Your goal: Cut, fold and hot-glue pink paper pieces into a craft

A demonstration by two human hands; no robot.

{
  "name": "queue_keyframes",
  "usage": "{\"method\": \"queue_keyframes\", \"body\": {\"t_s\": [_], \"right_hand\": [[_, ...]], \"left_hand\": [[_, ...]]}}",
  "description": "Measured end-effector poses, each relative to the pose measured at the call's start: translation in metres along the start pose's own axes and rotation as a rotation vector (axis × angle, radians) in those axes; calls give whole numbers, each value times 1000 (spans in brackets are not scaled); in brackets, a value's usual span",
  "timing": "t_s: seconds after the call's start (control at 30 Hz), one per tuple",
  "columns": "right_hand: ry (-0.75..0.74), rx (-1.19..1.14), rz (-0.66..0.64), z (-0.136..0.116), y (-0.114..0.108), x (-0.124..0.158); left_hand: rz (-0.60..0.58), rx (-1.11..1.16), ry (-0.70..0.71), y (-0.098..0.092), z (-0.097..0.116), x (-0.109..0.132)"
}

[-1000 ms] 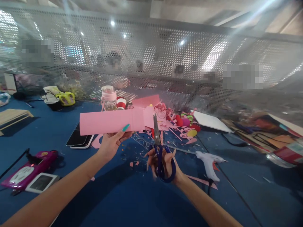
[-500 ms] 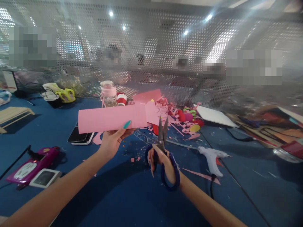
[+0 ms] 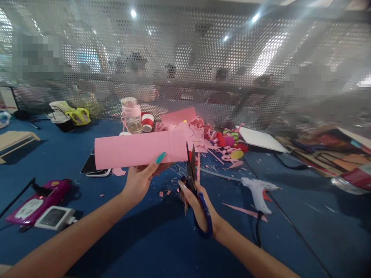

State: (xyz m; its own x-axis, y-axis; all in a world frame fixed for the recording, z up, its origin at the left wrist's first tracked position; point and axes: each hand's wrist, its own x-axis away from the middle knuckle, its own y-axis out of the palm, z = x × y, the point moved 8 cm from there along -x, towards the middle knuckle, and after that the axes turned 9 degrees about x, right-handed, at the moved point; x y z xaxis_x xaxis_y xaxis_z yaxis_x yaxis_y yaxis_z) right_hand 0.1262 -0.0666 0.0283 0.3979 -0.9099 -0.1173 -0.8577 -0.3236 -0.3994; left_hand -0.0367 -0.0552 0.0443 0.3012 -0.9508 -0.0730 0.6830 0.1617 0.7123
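My left hand (image 3: 140, 179) grips a long pink paper sheet (image 3: 130, 150) from below, its thumb lying across the front near the right half. The sheet is level and has creases toward its right end. In my right hand (image 3: 199, 204) is a pair of scissors (image 3: 190, 170) with dark blue handles, blades pointing up. Those blades stand slightly apart, at the sheet's right edge. Just right of them a narrow pink strip (image 3: 198, 168) hangs down. Some right fingers are hidden behind the handles.
Pink scraps (image 3: 207, 135) are heaped behind the sheet. A white glue gun (image 3: 257, 191) with a black cord lies at right. Farther back stand a bottle (image 3: 131, 116) and a red-and-white cup (image 3: 147, 122). A phone (image 3: 92, 164) and a purple device (image 3: 40, 200) are left.
The scissors have moved left to the sheet's right edge, and their blades are closer together. The sheet sits slightly lower, its right end farther right. A narrow strip now shows beside the blades.
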Motion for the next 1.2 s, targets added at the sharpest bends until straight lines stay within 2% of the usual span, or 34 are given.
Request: {"method": "queue_keyframes", "body": {"t_s": [0.4, 1.2], "right_hand": [[-30, 38, 8, -11, 0, 2], [3, -19, -7, -9, 2, 4]], "left_hand": [[-5, -19, -14, 5, -1, 5], [-58, -93, 18, 8, -1, 9]]}}
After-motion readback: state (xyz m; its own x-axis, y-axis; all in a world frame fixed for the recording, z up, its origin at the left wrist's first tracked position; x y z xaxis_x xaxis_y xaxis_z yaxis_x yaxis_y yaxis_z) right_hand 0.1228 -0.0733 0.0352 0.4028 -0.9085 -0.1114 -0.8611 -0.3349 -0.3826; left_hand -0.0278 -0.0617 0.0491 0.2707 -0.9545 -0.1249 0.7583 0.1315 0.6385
